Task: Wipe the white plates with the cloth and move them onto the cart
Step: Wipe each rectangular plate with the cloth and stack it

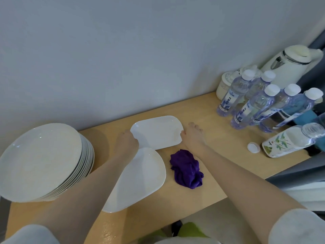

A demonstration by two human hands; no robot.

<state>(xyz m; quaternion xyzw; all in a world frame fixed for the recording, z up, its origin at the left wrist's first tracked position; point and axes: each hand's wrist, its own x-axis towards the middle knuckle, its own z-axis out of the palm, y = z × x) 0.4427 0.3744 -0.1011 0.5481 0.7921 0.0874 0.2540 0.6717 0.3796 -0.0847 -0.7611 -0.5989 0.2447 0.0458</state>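
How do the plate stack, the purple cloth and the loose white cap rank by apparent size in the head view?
1. Plate stack, though nearest the camera.
2. Cloth.
3. Cap.

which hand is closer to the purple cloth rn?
Right. The right hand grips the far plate's right end, just beyond the purple cloth. The left hand grips that plate's left end, farther off across the near plate.

Looks like hotel/restaurant service area: wood counter (207, 110) by plain wall, big stack of round plates (42, 161), bottled waters (253, 103), white elec. kettle (288, 66).
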